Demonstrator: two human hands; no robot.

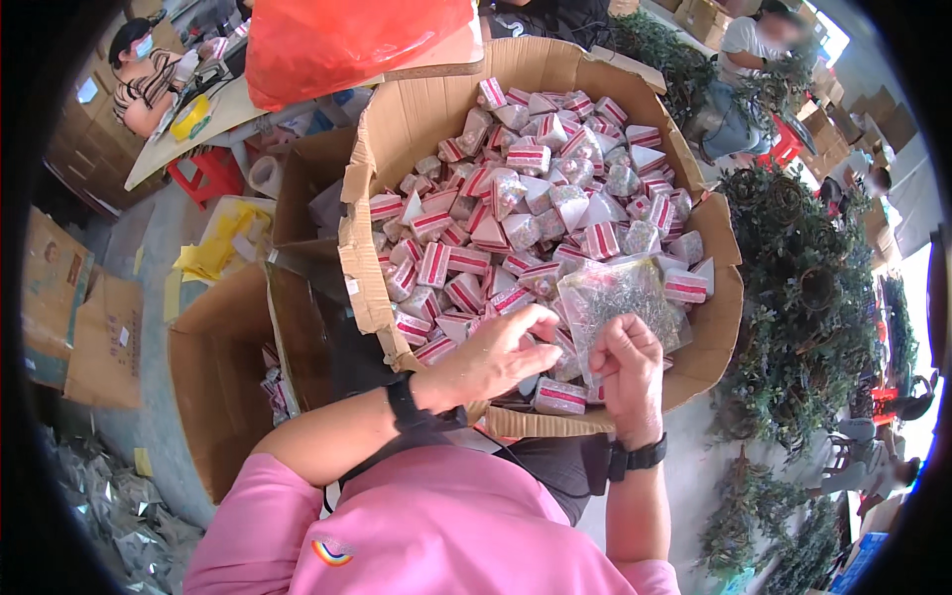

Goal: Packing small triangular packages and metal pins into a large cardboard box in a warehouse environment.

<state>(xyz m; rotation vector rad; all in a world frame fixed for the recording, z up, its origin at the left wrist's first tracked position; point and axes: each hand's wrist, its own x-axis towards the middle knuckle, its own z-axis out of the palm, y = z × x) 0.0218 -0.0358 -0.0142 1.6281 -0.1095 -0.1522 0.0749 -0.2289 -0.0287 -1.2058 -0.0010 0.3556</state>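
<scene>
A large open cardboard box (397, 129) in front of me is heaped with several small clear packets (526, 213) that have red-and-white striped header cards. My right hand (628, 375) pinches the lower edge of a clear plastic bag (617, 299) holding small grey metallic pieces, raised over the near side of the box. My left hand (501, 355) reaches in from the left with fingers curled, its fingertips touching the same bag's lower left corner. Both wrists wear black bands.
A smaller open carton (223, 367) with a few packets stands at my left. A red plastic sack (347, 40) lies on a table behind the box. Green wreaths and garlands (803, 297) pile up at right. Other people sit at the far left and far right.
</scene>
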